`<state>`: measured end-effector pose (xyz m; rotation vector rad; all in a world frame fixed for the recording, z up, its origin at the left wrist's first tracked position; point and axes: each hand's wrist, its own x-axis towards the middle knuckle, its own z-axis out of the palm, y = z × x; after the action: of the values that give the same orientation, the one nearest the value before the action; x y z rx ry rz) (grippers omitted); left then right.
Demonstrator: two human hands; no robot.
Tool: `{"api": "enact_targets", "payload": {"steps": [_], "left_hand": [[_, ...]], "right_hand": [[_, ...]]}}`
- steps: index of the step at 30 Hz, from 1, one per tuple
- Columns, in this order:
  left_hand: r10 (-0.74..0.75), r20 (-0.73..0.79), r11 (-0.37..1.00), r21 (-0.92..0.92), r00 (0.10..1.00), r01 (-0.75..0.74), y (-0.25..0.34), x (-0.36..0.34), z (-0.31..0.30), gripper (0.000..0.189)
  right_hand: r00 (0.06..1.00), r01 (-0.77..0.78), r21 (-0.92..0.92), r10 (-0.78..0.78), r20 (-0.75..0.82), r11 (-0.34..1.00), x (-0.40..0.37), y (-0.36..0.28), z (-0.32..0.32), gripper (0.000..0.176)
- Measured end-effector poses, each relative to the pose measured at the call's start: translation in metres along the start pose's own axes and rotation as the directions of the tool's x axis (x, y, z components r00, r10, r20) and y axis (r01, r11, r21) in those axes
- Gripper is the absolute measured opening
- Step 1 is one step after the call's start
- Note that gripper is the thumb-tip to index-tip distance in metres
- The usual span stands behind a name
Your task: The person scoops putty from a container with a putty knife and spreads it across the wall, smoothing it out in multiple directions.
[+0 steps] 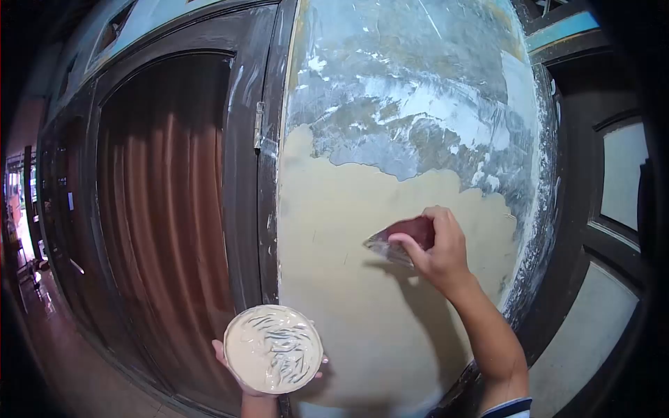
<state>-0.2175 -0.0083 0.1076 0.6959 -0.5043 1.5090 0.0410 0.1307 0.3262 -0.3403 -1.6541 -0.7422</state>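
My right hand [440,247] is closed around a dark red scraper [411,237], whose pale edge points left, close to the wall. Smooth cream coating [334,223] covers the wall's lower part, while the upper wall [418,90] is patchy grey-blue and white. At the lower left, my left hand [220,352] holds a round container [273,348] from below and around its sides. Cream paste with ridges and darker streaks lies inside the container. Most of my left palm is hidden under it.
Left of the wall stands a dark wooden door frame [244,174] with a metal hinge [258,125] and a brown curtain [167,209]. Another dark frame with pale panels [624,174] is at the right. Floor [77,327] shows at the lower left.
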Motion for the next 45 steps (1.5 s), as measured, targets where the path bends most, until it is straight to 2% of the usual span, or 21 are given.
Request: {"api": "enact_targets", "payload": {"steps": [2, 3, 5, 8, 9, 10, 17, 18, 22, 27, 29, 30, 31, 33, 34, 37, 38, 41, 42, 43, 45], "left_hand": [[-0.014, 0.007, 1.000, 0.005, 1.000, 0.014, -0.001, 0.006, 0.000, 0.129], [-0.010, 0.004, 1.000, 0.007, 1.000, 0.010, -0.004, 0.010, 0.003, 0.129], [-0.017, -0.109, 1.000, -0.001, 0.994, 0.017, -0.009, 0.018, 0.010, 0.127], [-0.041, -0.084, 0.997, 0.056, 0.996, 0.046, -0.012, 0.027, 0.015, 0.120], [-0.027, -0.088, 0.996, 0.077, 0.996, 0.034, -0.012, 0.031, 0.016, 0.118], [-0.045, -0.011, 0.993, -0.114, 0.999, 0.044, -0.017, 0.034, 0.029, 0.126], [-0.063, 0.065, 0.983, -0.166, 0.996, 0.073, -0.017, 0.040, 0.039, 0.127], [-0.027, -0.021, 1.000, -0.016, 0.999, 0.027, -0.013, 0.037, 0.035, 0.115], [-0.039, 0.006, 0.999, 0.023, 0.999, 0.039, -0.009, 0.036, 0.031, 0.119], [-0.035, -0.043, 0.996, -0.077, 0.998, 0.032, -0.009, 0.033, 0.025, 0.117], [0.065, -0.219, 0.997, -0.037, 0.973, -0.074, -0.008, 0.032, 0.018, 0.114], [0.055, -0.138, 0.998, -0.008, 0.989, -0.057, -0.010, 0.032, 0.019, 0.112], [0.056, -0.139, 0.998, -0.008, 0.989, -0.057, -0.012, 0.032, 0.021, 0.112], [-0.027, -0.035, 0.996, -0.086, 0.999, 0.024, -0.017, 0.032, 0.026, 0.112], [-0.017, -0.038, 0.989, -0.149, 0.999, 0.011, -0.022, 0.033, 0.036, 0.112], [0.040, -0.119, 0.994, -0.100, 0.992, -0.052, -0.020, 0.030, 0.018, 0.113], [0.046, -0.137, 0.980, -0.185, 0.990, -0.071, -0.021, 0.028, 0.018, 0.114], [0.028, -0.095, 0.968, -0.246, 0.995, -0.051, -0.023, 0.029, 0.019, 0.114], [0.033, -0.067, 0.993, 0.113, 0.997, -0.025, -0.021, 0.029, 0.012, 0.109], [0.034, -0.069, 0.993, 0.114, 0.997, -0.026, -0.020, 0.028, 0.009, 0.109], [0.095, -0.166, 0.929, 0.370, 0.982, -0.027, -0.020, 0.027, 0.009, 0.109]], "right_hand": [[0.981, 0.122, 0.221, -0.151, 0.122, 0.968, 0.003, -0.019, -0.010, 0.035], [0.938, 0.187, 0.293, -0.259, 0.231, 0.938, 0.004, -0.030, -0.016, 0.023], [0.815, 0.253, 0.342, -0.390, 0.429, 0.905, -0.004, -0.047, -0.022, 0.018], [0.733, 0.477, 0.352, -0.585, 0.345, 0.805, -0.010, -0.066, -0.025, 0.024], [0.735, 0.476, 0.348, -0.583, 0.347, 0.808, -0.009, -0.068, -0.027, 0.024], [0.720, 0.509, 0.344, -0.609, 0.333, 0.790, -0.007, -0.070, -0.028, 0.025], [0.675, 0.602, 0.295, -0.671, 0.308, 0.742, -0.010, -0.071, -0.026, 0.031], [0.662, 0.624, 0.285, -0.686, 0.301, 0.727, -0.012, -0.070, -0.025, 0.031], [0.643, 0.651, 0.279, -0.708, 0.291, 0.706, -0.019, -0.070, -0.026, 0.034], [0.653, 0.679, 0.226, -0.716, 0.247, 0.698, -0.021, -0.073, -0.021, 0.031], [0.656, 0.679, 0.232, -0.717, 0.235, 0.697, -0.021, -0.074, -0.019, 0.031], [0.658, 0.679, 0.236, -0.719, 0.226, 0.695, -0.020, -0.074, -0.019, 0.031], [0.658, 0.678, 0.237, -0.719, 0.225, 0.695, -0.020, -0.075, -0.018, 0.031], [0.665, 0.675, 0.236, -0.715, 0.219, 0.700, -0.021, -0.077, -0.015, 0.031], [0.668, 0.669, 0.248, -0.714, 0.212, 0.700, -0.021, -0.077, -0.013, 0.031], [0.681, 0.663, 0.256, -0.709, 0.182, 0.703, -0.022, -0.079, -0.010, 0.031], [0.678, 0.662, 0.271, -0.713, 0.179, 0.698, -0.021, -0.079, -0.010, 0.032], [0.686, 0.654, 0.283, -0.708, 0.169, 0.701, -0.023, -0.081, -0.007, 0.032], [0.690, 0.651, 0.282, -0.704, 0.166, 0.705, -0.023, -0.082, -0.006, 0.032], [0.691, 0.650, 0.283, -0.704, 0.166, 0.705, -0.024, -0.082, -0.006, 0.032], [0.685, 0.651, 0.287, -0.707, 0.177, 0.702, -0.024, -0.082, -0.006, 0.032]]}}
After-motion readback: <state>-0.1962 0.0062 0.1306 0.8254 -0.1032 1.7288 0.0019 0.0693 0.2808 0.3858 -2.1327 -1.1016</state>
